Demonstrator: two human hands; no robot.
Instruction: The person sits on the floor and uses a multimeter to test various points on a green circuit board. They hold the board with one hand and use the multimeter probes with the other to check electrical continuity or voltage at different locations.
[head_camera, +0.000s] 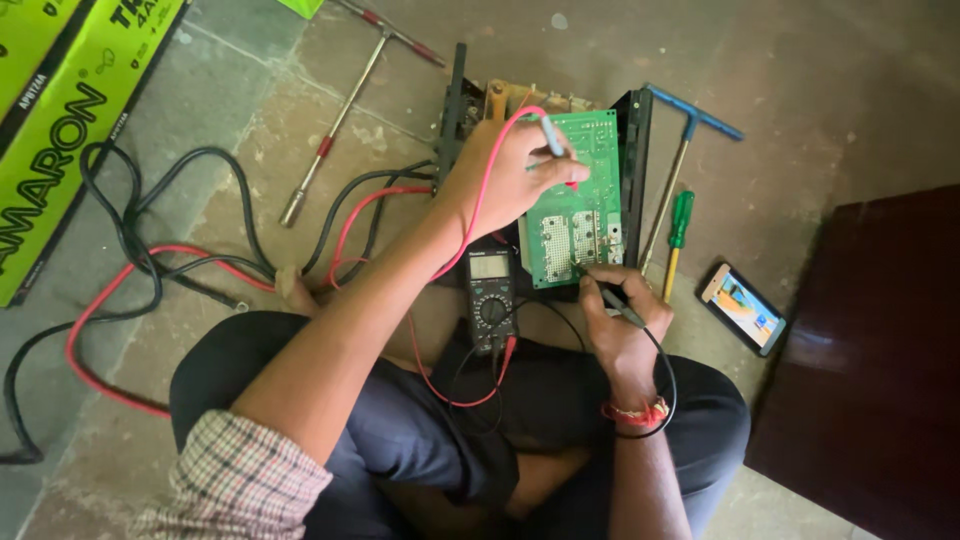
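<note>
I sit cross-legged on the floor over a green circuit board (585, 215) set in a black casing (634, 150). My left hand (510, 175) grips the red test probe (553, 135), its tip touching the upper part of the board. Down at the board's near edge, my right hand (622, 322) holds the black test probe (608, 297) against it. A black multimeter (491, 293) with a rotary dial lies between my hands, its red and black leads looping over my lap.
Thick red and black cables (120, 290) snake across the floor at left beside green cartons (60, 130). Two T-handle wrenches (345, 105) (680, 165), a green screwdriver (678, 235) and a lit phone (742, 307) lie around. A dark wooden surface (870, 370) stands at right.
</note>
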